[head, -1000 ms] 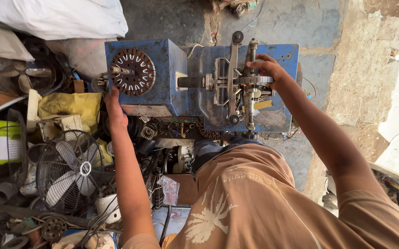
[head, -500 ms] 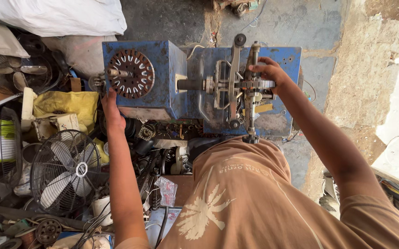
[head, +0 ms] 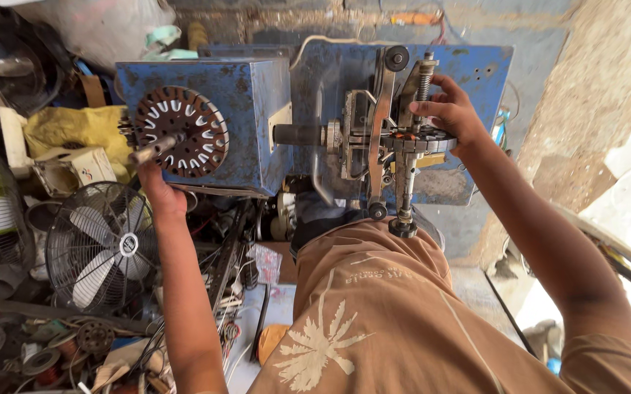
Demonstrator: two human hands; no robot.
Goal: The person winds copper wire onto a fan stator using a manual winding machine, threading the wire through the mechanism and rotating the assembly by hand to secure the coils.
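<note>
A blue metal winding machine (head: 257,117) stands in front of me. On its left face sits a round slotted stator disc (head: 181,131) with a short crank handle (head: 153,149). My left hand (head: 156,188) grips that handle from below. My right hand (head: 453,111) rests on the machine's metal frame mechanism (head: 392,138) at the right, fingers closed around a round part beside a threaded rod (head: 425,79). A shaft (head: 297,134) links the blue box to the frame.
A small black fan with a wire guard (head: 100,248) lies at the left among scrap parts, wire spools (head: 45,361) and cables. A yellow bag (head: 75,131) and a white box (head: 75,169) sit behind it. A rough wall (head: 593,87) rises at the right.
The view has moved closer to the machine. My left hand has shifted up to the crank handle under the stator disc. My right hand stays on the frame mechanism.
</note>
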